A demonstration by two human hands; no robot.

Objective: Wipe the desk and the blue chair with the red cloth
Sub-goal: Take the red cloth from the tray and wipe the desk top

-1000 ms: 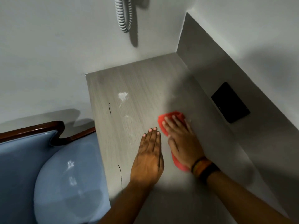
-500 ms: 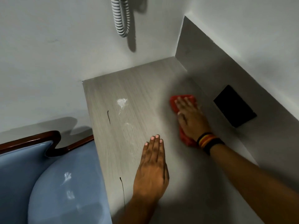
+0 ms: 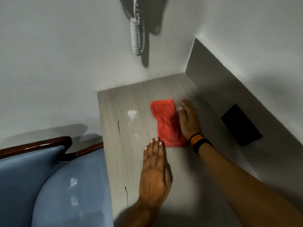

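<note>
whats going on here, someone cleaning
Yes. A person is wiping a grey wood-grain desk with a red cloth, the right hand pressed against its right edge. The left hand lies flat on the desk. A white smear lies left of the cloth, and the blue chair also shows white marks.

The desk [image 3: 141, 99] lies open toward the far wall, hemmed by a side panel [image 3: 218, 89] and the blue chair [image 3: 68, 185].

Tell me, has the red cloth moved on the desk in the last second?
Yes. The red cloth has slid leftward, away from the black panel and nearer the white smear.
</note>
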